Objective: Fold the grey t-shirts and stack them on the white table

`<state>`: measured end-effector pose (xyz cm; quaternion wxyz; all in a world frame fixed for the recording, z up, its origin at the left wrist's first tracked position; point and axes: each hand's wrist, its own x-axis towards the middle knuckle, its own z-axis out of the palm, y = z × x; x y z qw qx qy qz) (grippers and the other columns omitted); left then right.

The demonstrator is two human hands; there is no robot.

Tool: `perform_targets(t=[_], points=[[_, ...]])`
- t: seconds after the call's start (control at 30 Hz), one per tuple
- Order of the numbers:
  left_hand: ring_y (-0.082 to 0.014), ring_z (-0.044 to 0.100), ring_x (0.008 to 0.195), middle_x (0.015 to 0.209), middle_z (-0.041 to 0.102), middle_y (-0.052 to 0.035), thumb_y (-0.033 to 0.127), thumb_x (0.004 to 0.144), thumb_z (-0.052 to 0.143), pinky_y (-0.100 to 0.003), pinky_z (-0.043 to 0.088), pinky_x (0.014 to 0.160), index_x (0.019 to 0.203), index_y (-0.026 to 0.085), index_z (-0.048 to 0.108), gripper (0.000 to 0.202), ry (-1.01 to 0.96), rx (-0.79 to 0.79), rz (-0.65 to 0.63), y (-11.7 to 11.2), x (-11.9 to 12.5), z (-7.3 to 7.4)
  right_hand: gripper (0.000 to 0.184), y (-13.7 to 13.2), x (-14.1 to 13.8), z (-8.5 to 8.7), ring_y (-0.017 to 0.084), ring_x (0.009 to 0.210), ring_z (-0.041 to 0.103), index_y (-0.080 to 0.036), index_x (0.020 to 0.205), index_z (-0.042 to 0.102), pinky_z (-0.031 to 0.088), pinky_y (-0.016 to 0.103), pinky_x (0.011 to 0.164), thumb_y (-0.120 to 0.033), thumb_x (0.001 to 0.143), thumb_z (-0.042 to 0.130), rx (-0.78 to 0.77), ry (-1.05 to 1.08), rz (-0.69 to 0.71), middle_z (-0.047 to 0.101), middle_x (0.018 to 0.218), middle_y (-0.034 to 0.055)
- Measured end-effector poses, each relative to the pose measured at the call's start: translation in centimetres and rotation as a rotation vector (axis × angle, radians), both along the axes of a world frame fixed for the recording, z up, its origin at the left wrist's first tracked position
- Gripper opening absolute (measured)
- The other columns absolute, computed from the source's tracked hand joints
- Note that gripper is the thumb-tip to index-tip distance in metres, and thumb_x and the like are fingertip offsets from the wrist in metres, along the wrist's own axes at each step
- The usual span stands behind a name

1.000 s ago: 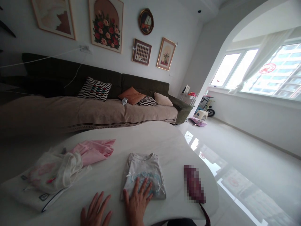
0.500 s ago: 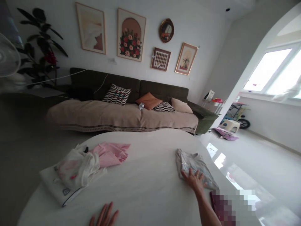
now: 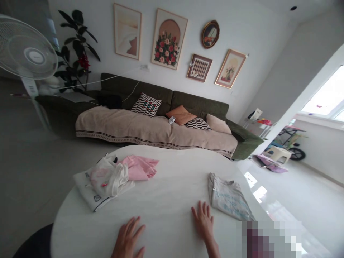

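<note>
A folded grey T-shirt with a light blue print (image 3: 229, 197) lies near the right edge of the white round table (image 3: 172, 179). My right hand (image 3: 203, 223) rests flat on the tabletop just left of the shirt, fingers stretched out, holding nothing. My left hand (image 3: 129, 240) lies open on the table near the front edge, fingers spread and empty. At the far left of the table sits a heap of white garments (image 3: 103, 180) with a crumpled pink garment (image 3: 140, 167) beside it.
A blurred-out dark red object (image 3: 258, 240) lies at the table's front right. Behind the table stands a long dark sofa (image 3: 161, 118) with a beige cover and cushions. A standing fan (image 3: 28, 57) and a plant are at the left. Glossy floor stretches to the right.
My right hand slid the folded grey shirt to the table's right side, then let go and came to rest beside it. The view swung left, bringing in the fan and plant.
</note>
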<state>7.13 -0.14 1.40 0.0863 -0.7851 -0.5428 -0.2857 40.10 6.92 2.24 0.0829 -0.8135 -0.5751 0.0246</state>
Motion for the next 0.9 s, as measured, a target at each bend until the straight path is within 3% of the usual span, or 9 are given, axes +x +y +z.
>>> perform_targets(t=[0.1,0.23,0.3,0.4,0.5,0.6,0.7,0.8,0.9], points=[[-0.0198,0.064,0.088,0.094,0.069,-0.0068,0.021,0.074,0.051,-0.029,0.052,0.076,0.101,0.023,0.064,0.031,-0.188,0.026,0.027,4.9,-0.1,4.4,0.065,-3.7,-4.6,-0.8,0.033,0.136,0.014,-0.008,0.14,0.028,0.025,0.054,0.103,-0.048,0.088,0.03,-0.013,-0.02,0.006,0.023,0.147,0.0158],[-0.027,0.055,0.104,0.108,0.062,-0.0112,0.024,0.076,0.051,-0.042,0.041,0.091,0.113,0.021,0.057,0.038,-0.274,0.054,0.173,11.9,-1.4,11.4,0.064,-7.7,-7.4,-1.5,0.031,0.136,0.018,-0.011,0.14,0.029,0.026,0.053,0.104,-0.048,0.088,0.029,-0.056,0.001,0.061,0.022,0.147,0.0125],[-0.0315,0.047,0.113,0.116,0.056,-0.0142,0.024,0.077,0.048,-0.048,0.034,0.095,0.118,0.019,0.053,0.041,-0.316,0.081,0.274,13.6,-2.8,13.6,0.063,-8.6,-7.3,-1.6,0.03,0.135,0.02,-0.011,0.14,0.03,0.027,0.051,0.104,-0.048,0.089,0.028,-0.058,0.028,0.109,0.023,0.147,0.0109],[-0.0403,0.04,0.116,0.123,0.048,-0.0214,0.03,0.077,0.047,-0.056,0.032,0.088,0.12,0.014,0.049,0.045,-0.452,0.008,0.532,13.4,-5.9,14.0,0.062,-9.0,-7.1,-1.2,0.029,0.135,0.021,-0.011,0.139,0.031,0.029,0.049,0.105,-0.047,0.089,0.029,-0.042,0.032,0.134,0.024,0.146,0.0104],[-0.0391,0.054,0.091,0.093,0.059,-0.0188,0.032,0.07,0.053,-0.048,0.041,0.07,0.095,0.014,0.059,0.031,-0.616,-0.19,0.698,12.0,-9.2,12.9,0.062,-9.0,-7.6,-0.4,0.029,0.135,0.019,-0.01,0.139,0.03,0.026,0.049,0.106,-0.044,0.088,0.031,-0.051,-0.007,0.094,0.023,0.146,0.0103],[-0.0262,0.054,0.068,0.06,0.05,-0.0037,0.027,0.071,0.05,-0.035,0.04,0.062,0.07,0.019,0.054,0.009,-0.715,-0.217,0.645,11.3,-11.0,13.0,0.061,-9.3,-8.2,0.2,0.029,0.135,0.018,-0.01,0.139,0.03,0.025,0.049,0.107,-0.043,0.088,0.031,-0.049,-0.01,0.089,0.022,0.147,0.0101],[-0.0198,0.05,0.068,0.061,0.044,0.0011,0.028,0.08,0.037,-0.029,0.04,0.062,0.078,0.021,0.048,0.013,-0.818,-0.107,0.522,11.3,-9.7,16.0,0.06,-9.5,-8.4,0.1,0.029,0.136,0.017,-0.01,0.139,0.031,0.024,0.05,0.107,-0.041,0.088,0.031,-0.015,0.032,0.087,0.023,0.147,0.0113],[-0.0171,0.051,0.074,0.072,0.048,0.0008,0.035,0.087,0.027,-0.025,0.041,0.066,0.089,0.021,0.045,0.023,-0.865,-0.043,0.254,10.9,-5.0,20.9,0.057,-9.3,-8.5,1.1,0.031,0.136,0.015,-0.009,0.137,0.035,0.022,0.054,0.106,-0.036,0.086,0.036,-0.008,0.166,0.072,0.025,0.146,0.0151],[-0.016,0.054,0.078,0.078,0.054,-0.0001,0.042,0.09,0.027,-0.024,0.043,0.068,0.089,0.019,0.048,0.031,-0.809,-0.118,-0.102,9.6,1.3,25.1,0.059,-9.0,-8.7,5.6,0.032,0.135,0.02,-0.011,0.136,0.037,0.026,0.052,0.105,-0.036,0.083,0.044,0.096,0.482,0.105,0.03,0.145,0.0179]])
